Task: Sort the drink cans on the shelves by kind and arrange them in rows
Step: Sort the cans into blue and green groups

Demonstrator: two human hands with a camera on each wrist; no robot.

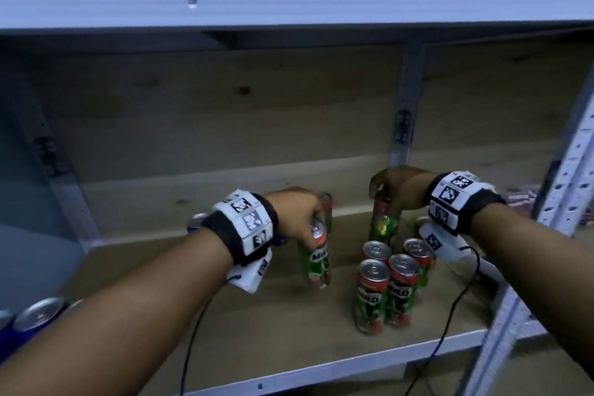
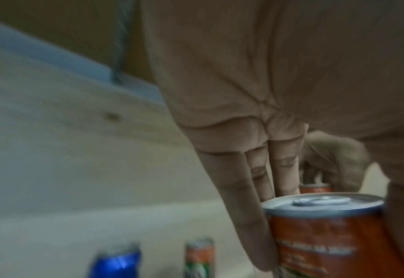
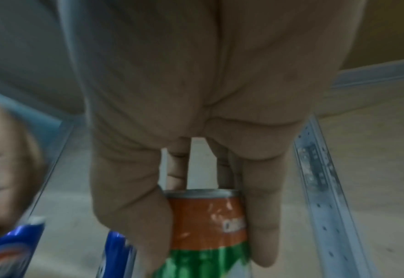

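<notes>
Four green-and-red Milo cans (image 1: 393,283) already stand in a tight block near the shelf (image 1: 289,360) front edge. Behind them, the left hand (image 1: 297,219) grips another slim Milo can (image 1: 316,262) by its top and the right hand (image 1: 398,190) grips a third can (image 1: 384,225) further back. Each should be set down upright, touching the block, labels forward.

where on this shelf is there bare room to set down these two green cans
Bare wood lies between the left hand's can and the four standing green cans, and along the front edge. Behind the right hand's can is also bare. The blue cans crowd the left.
</notes>
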